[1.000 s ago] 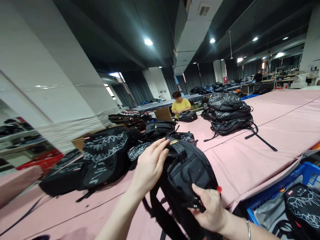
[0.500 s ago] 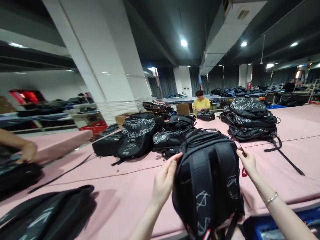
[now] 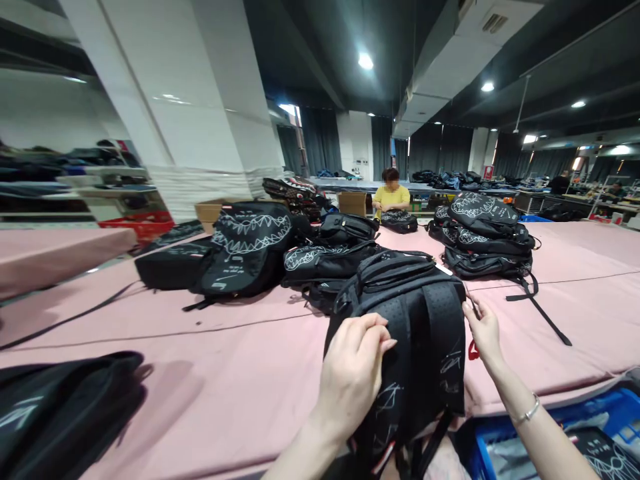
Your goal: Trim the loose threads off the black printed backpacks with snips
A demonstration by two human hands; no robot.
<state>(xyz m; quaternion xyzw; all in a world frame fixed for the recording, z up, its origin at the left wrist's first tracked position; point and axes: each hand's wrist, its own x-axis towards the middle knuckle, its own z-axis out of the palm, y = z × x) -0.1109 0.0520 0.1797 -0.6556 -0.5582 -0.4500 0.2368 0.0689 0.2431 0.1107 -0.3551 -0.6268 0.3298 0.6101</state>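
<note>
So the left hand [image 3: 353,373] just came off the bag's [image 3: 415,347] side edge and is now over the left strap [image 3: 399,312], thumb and fingertips bunched; can't tell if anything's between them. Right hand [image 3: 485,333] is still by the upper right corner, pinching some dark bit [image 3: 473,308], red loop [image 3: 473,351] just below. Bag's still lower centre, roughly upright. My guess: handling's shifted from steadying to the strap face.
</note>
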